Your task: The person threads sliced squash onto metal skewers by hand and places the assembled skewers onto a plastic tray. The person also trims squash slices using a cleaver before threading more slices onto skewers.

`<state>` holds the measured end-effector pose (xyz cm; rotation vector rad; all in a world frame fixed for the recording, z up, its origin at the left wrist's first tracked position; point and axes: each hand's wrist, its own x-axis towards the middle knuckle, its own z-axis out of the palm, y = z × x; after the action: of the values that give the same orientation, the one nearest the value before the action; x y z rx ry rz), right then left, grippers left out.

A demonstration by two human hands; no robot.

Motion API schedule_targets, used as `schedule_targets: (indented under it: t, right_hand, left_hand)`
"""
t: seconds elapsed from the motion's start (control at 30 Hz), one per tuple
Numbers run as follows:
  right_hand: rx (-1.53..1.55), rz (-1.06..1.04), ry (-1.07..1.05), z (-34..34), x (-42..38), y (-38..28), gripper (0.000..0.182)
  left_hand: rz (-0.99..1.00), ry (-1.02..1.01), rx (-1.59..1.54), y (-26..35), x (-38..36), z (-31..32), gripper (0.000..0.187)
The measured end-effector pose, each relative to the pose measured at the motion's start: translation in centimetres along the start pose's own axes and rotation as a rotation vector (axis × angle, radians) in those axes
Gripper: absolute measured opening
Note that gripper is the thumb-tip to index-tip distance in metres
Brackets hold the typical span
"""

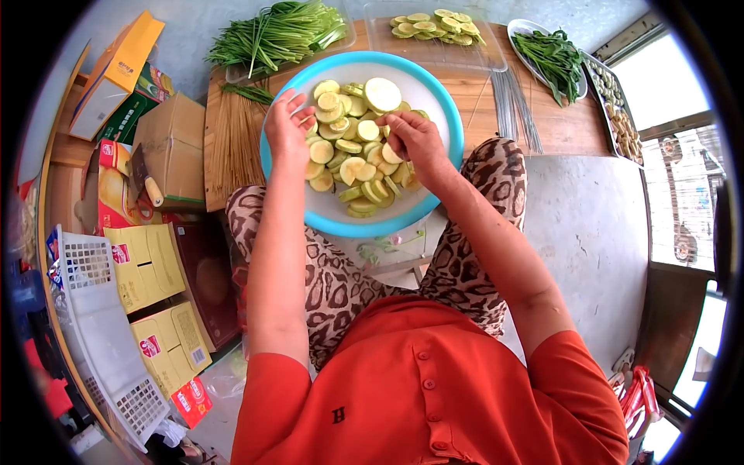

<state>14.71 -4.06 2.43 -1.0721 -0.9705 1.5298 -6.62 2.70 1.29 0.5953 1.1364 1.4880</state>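
A wide bowl with a blue rim (452, 116) sits at my knees, full of round, pale-green squash slices (346, 169). My left hand (288, 130) is over its left side, fingers apart and half curled, beside a small pile of slices. On the right, my right hand (418, 146) has its fingers drawn together over the slices. A pale slice (368, 130) lies right at those fingertips; what they pinch I cannot tell. One larger slice (382, 94) rests near the far rim.
On the wooden table (558, 128) lie thin wooden skewers (232, 143), metal skewers (513, 108), green stalks (279, 35), a clear tray of slices (435, 27), a plate of leafy greens (552, 62) and a filled tray (616, 108). Cartons (170, 147) and a white basket (101, 310) stand left.
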Motion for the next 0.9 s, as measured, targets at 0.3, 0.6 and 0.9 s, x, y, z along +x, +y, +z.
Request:
schedule_targets:
  t: [0.3,0.6,0.9]
  right_hand:
    - [0.072,0.002,0.079,-1.5,-0.6,-1.4,0.021]
    - [0.132,-0.056,0.14,-3.3,-0.9,-2.7,0.023]
    - [0.149,-0.061,0.115,-5.2,-1.6,-3.3,0.02]
  left_hand:
    - [-0.023,0.092,0.035,0.0,1.5,-2.9,0.029]
    - [0.101,-0.163,0.549,-2.6,-0.2,0.8,0.021]
    - [0.662,-0.39,1.351,-6.1,0.9,8.6,0.03]
